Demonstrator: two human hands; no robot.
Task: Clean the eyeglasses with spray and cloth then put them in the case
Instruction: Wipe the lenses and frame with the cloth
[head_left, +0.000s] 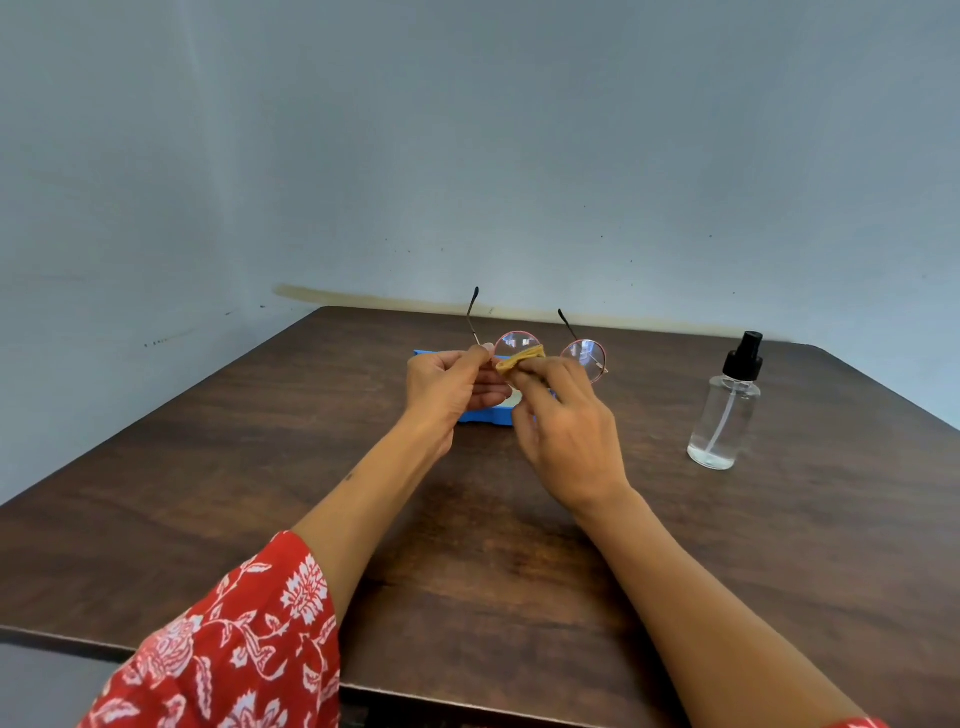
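The person's left hand (451, 385) pinches the eyeglasses (540, 349) by the frame edge above the blue case (488, 414), while the right hand (563, 426) presses a tan cloth (519, 359) on one lens. Hard rubbing could twist the thin frame or slip it loose. The hands hide most of the case; the spray bottle (724, 410) stands well right of it on the desk (467, 545).

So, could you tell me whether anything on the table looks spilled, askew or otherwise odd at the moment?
Nothing stands out. The spray bottle stands upright on the table with no spill visible around it. The left hand holds the eyeglasses while the right hand rubs the cloth on a lens, above the blue case.
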